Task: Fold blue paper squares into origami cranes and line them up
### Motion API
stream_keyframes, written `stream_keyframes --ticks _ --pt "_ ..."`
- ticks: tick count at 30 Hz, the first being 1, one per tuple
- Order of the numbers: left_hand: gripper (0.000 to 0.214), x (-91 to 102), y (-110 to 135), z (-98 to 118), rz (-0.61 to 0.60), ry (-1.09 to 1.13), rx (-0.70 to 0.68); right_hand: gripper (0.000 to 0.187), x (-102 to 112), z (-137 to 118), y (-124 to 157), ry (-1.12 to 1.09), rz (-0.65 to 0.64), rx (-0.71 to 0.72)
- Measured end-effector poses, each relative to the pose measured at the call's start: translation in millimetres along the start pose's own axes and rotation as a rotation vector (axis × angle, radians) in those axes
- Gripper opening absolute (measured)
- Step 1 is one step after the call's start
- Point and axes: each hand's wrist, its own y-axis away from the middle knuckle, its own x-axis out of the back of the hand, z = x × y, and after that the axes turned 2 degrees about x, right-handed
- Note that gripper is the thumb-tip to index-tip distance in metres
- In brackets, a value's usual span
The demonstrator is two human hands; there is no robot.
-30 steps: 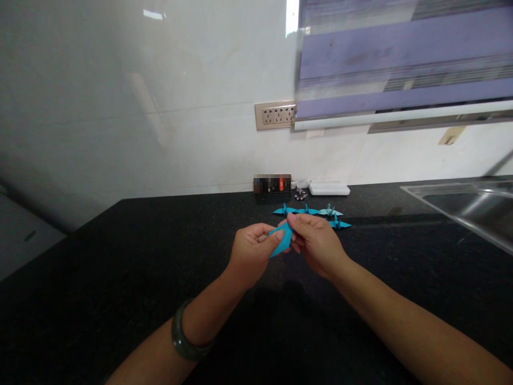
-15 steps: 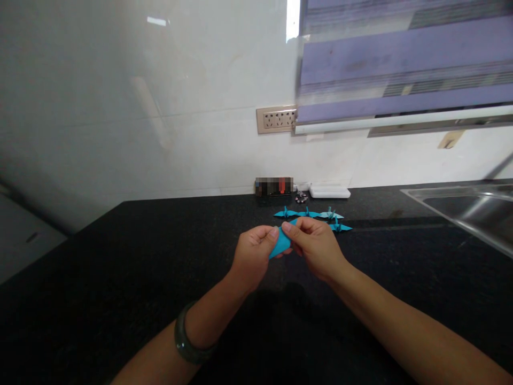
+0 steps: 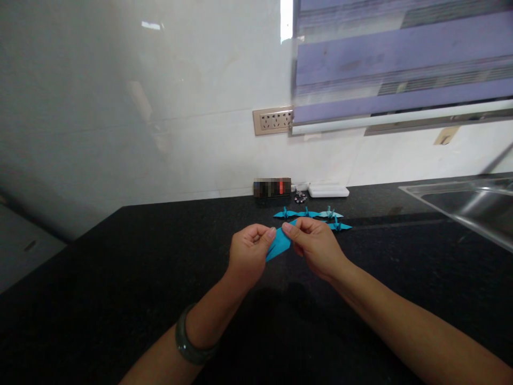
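Note:
A piece of folded blue paper point(image 3: 279, 244) is held above the dark countertop between both hands. My left hand point(image 3: 250, 251) pinches its left side, thumb on top, with a bracelet around the wrist. My right hand point(image 3: 316, 243) pinches the upper right part between thumb and fingers, which cover that corner. Just beyond the hands lies a row of blue and pale blue origami cranes point(image 3: 306, 213). Another blue origami crane point(image 3: 339, 226) shows to the right of my right hand, partly hidden behind it.
Against the wall sit a small dark box point(image 3: 272, 187), a beaded ring point(image 3: 300, 197) and a white flat case point(image 3: 328, 191). A steel sink point(image 3: 473, 206) is set into the countertop point(image 3: 120, 278) at the right. A socket panel point(image 3: 274, 121) is on the wall beside a purple-striped blind point(image 3: 393, 64).
My left hand has shifted slightly left, and more of the folded blue paper shows between the hands. My right hand keeps its pinch. The view has moved slightly.

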Motion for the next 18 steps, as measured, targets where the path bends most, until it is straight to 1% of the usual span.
stream_keyframes --ticks 2,4,7,9,13,18 --pt "0.028 0.0 -0.3 0.4 0.006 -0.02 -0.005 0.037 -0.2 0.4 -0.6 -0.057 -0.008 -0.024" --pt "0.03 -1.0 -0.8 0.5 -0.028 0.003 0.035 0.037 0.7 0.4 -2.0 -0.07 0.006 -0.015" --pt "0.031 -3.2 -1.3 -0.3 -0.169 0.064 0.168 0.037 2.5 0.3 -3.6 0.013 0.045 0.042" --pt "0.031 -4.3 -1.1 -1.2 -0.231 0.066 0.229 0.036 2.7 0.9 -3.6 0.073 0.053 0.061" --pt "0.024 -4.5 -1.8 -2.1 -0.215 0.034 0.208 0.035 1.9 4.9 -3.3 0.099 0.061 0.06" --pt "0.019 -3.0 -5.4 -4.5 -0.241 -0.023 0.185 0.036 7.1 8.7 -9.8 -0.048 0.107 0.027"
